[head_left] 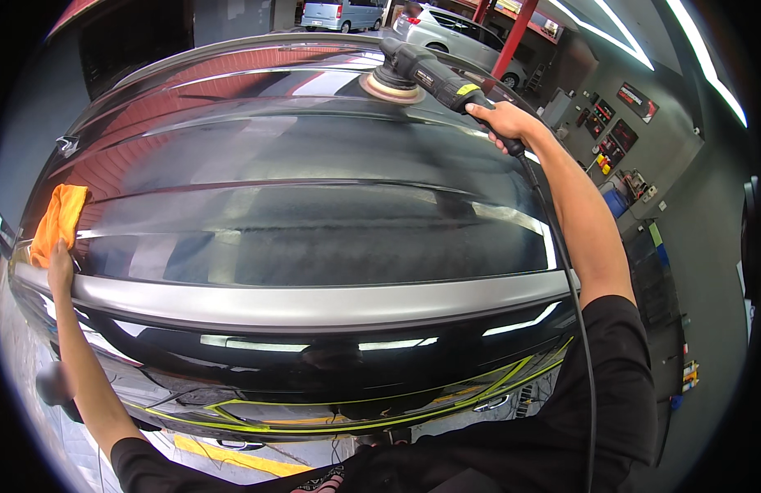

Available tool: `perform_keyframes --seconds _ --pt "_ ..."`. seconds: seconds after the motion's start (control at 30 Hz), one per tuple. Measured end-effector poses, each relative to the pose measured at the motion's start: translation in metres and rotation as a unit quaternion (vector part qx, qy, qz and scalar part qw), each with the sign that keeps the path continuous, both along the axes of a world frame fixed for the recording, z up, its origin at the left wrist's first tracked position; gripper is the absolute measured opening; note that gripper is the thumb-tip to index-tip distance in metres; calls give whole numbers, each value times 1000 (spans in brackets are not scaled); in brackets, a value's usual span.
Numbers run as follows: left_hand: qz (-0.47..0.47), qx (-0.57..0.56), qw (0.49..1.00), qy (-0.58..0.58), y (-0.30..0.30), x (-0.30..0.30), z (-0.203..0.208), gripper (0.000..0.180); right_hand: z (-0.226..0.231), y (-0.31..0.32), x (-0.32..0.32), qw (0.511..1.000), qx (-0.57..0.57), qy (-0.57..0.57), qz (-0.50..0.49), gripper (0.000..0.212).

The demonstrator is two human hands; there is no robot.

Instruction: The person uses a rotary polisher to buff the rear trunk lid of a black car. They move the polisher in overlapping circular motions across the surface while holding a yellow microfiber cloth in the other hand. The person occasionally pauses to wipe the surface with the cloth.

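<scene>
A shiny black car roof [274,152] spreads out below me, with hazy streaks over its panels. At the upper right, my right hand [505,123] is wrapped round the rear handle of a black polisher [434,76]. The polisher's round pad [392,88] rests on the far part of the roof. Its cord [574,304] runs down along my right arm. Over at the far left edge, my left hand [61,264] is closed on an orange microfibre cloth [60,215], just above the silver roof rail; its fingers are partly hidden by the cloth.
The silver roof rail [315,306] crosses the near side, above dark windows trimmed with a yellow-green strip [306,427]. Beyond the roof stand a white car [458,37] and a blue van [343,15]. Tools hang on the grey right wall [668,156], near a red post [516,39].
</scene>
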State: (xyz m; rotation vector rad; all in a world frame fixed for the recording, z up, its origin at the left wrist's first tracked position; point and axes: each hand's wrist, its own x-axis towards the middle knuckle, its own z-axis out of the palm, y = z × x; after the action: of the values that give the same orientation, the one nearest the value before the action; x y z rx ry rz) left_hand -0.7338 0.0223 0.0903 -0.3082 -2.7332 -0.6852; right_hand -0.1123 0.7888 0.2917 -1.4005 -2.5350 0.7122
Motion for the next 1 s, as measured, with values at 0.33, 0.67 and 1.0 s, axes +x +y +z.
perform_keyframes --seconds 0.33,0.67,1.0 --pt "-8 4 1000 9 -5 -11 -9 68 -7 4 11 1000 5 3 -15 66" --pt "-15 13 1000 -13 -7 -28 -16 68 -11 10 27 999 -7 5 -42 64" --pt "-36 28 999 -12 -7 -38 -19 65 -19 19 47 998 -17 4 -65 61"
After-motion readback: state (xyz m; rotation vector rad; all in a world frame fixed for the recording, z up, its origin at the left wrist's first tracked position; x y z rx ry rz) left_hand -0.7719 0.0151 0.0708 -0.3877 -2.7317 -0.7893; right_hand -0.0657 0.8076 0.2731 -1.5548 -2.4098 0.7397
